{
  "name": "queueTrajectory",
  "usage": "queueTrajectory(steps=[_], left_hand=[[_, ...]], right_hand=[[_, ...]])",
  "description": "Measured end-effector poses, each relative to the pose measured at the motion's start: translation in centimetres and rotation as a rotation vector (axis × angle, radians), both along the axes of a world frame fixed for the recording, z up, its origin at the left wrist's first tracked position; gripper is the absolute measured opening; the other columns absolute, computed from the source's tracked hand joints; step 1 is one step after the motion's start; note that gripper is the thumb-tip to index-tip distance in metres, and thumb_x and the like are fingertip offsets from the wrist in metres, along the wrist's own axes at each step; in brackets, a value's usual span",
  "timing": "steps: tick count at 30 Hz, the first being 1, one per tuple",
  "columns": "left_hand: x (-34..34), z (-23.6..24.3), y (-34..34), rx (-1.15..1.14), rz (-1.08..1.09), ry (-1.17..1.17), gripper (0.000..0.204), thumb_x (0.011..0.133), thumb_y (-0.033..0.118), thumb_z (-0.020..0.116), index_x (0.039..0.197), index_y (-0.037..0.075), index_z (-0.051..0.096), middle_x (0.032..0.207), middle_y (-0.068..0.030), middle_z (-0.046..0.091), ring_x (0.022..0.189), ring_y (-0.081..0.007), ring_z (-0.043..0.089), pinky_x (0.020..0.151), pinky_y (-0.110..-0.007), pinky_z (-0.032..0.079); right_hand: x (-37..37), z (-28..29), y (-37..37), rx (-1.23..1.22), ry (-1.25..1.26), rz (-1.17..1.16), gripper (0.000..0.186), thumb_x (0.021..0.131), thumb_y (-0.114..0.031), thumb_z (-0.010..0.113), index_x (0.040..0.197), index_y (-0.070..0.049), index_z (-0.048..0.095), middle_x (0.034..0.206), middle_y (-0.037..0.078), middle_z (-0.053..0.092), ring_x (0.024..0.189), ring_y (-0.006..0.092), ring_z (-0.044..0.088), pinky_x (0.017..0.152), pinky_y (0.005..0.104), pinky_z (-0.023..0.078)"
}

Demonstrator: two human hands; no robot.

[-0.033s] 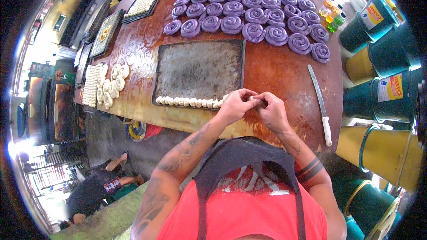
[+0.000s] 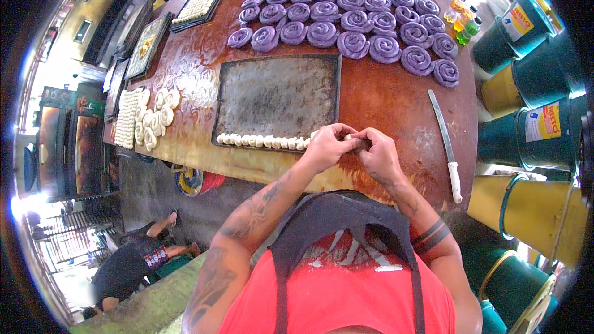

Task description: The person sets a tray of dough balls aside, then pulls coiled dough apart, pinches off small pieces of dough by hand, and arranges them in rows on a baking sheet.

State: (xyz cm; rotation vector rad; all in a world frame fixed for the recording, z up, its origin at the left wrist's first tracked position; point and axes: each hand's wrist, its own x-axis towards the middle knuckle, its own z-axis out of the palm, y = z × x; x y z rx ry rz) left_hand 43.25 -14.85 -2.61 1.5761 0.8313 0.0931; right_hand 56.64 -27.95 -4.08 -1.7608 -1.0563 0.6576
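Observation:
My left hand (image 2: 330, 147) and my right hand (image 2: 378, 153) meet over the near right corner of a dark baking tray (image 2: 278, 96). Both have their fingers closed in a pinch on a bit of pale dough (image 2: 349, 137), which is mostly hidden by the fingers. Along the tray's near edge runs a row of small white dough pieces (image 2: 263, 141), ending beside my left hand. The rest of the tray's surface shows bare, worn metal.
Purple dough spirals (image 2: 324, 12) cover the table's far side. Pale dough strips (image 2: 125, 117) and rounds (image 2: 162, 111) lie left. A long white-handled knife (image 2: 444, 142) rests right, near bottles (image 2: 469, 29) and green bins (image 2: 544, 68). Another person (image 2: 133, 272) is at lower left.

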Motion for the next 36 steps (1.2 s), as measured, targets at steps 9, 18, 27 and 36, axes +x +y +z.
queueTrajectory(steps=[9,18,27,36], left_hand=[[-6.4,-8.4,6.3,0.513,0.349,0.096,0.025,0.079,0.01,0.073,0.103,0.003,0.075,0.092,-0.011,0.072,0.093,-0.0262,0.07,0.086,-0.04,0.056],[-4.8,-3.9,3.3,1.09,0.137,-0.003,0.024,0.085,0.017,0.074,0.105,0.004,0.074,0.106,-0.0163,0.067,0.091,-0.0313,0.067,0.084,-0.045,0.055],[-3.7,-1.7,1.6,0.17,0.028,-0.132,0.028,0.088,0.014,0.077,0.111,-0.001,0.071,0.094,-0.0118,0.075,0.084,-0.0172,0.07,0.077,-0.032,0.056],[-9.4,-6.8,9.5,0.743,0.13,0.025,0.023,0.083,0.013,0.072,0.104,0.002,0.072,0.102,-0.0145,0.072,0.096,-0.0299,0.07,0.089,-0.039,0.056]], right_hand=[[5.2,-7.3,-3.2,0.329,1.417,-0.126,0.005,0.094,-0.02,0.073,0.093,-0.015,0.071,0.086,0.003,0.068,0.071,0.0156,0.06,0.059,0.0319,0.048],[1.4,-7.6,-0.9,-0.312,0.136,-0.066,0.03,0.082,-0.01,0.072,0.106,-0.006,0.054,0.08,0.006,0.062,0.08,0.02,0.064,0.07,0.0367,0.054],[-3.6,0.6,2.0,-0.047,0.075,-0.101,0.024,0.089,-0.008,0.073,0.11,0.0,0.064,0.093,0.015,0.075,0.082,0.0225,0.072,0.077,0.0366,0.057],[-1.9,-0.6,1.4,-0.186,0.097,-0.187,0.015,0.085,-0.012,0.079,0.091,-0.001,0.07,0.083,0.006,0.07,0.076,0.012,0.063,0.069,0.0302,0.052]])
